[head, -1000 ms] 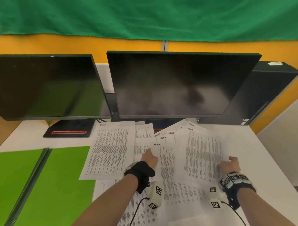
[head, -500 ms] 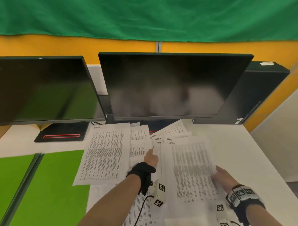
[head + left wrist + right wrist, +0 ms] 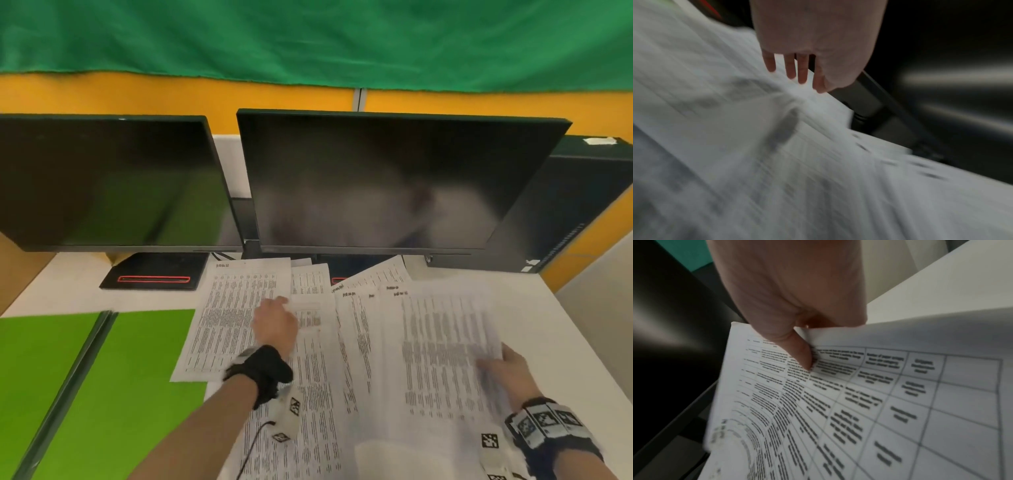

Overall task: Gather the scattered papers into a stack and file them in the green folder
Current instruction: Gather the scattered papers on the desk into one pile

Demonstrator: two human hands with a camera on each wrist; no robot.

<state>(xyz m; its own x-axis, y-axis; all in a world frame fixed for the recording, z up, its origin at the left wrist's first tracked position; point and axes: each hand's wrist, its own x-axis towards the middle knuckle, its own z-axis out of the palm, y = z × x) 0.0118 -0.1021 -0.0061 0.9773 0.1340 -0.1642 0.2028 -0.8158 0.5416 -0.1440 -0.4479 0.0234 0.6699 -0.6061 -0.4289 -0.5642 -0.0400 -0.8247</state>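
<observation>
Several printed papers (image 3: 359, 342) lie fanned over the white desk in front of the monitors. My right hand (image 3: 507, 366) pinches the right edge of a lifted sheaf of sheets (image 3: 442, 346), thumb on top (image 3: 803, 356) and fingers underneath. My left hand (image 3: 274, 320) hovers with straight, spread fingers (image 3: 791, 68) over the leftmost sheet (image 3: 233, 315), which overlaps the green folder. The green folder (image 3: 113, 383) lies open and flat at the left of the desk. The left wrist view is motion-blurred.
Two dark monitors (image 3: 387, 181) stand along the back, their bases (image 3: 154, 275) partly under the papers. A black computer case (image 3: 579, 205) stands at the back right. The desk's right edge (image 3: 596, 342) runs close to my right hand.
My left hand has moved left from the middle sheets to over the leftmost sheet. My right hand has drawn its sheaf nearer and leftward over the central papers.
</observation>
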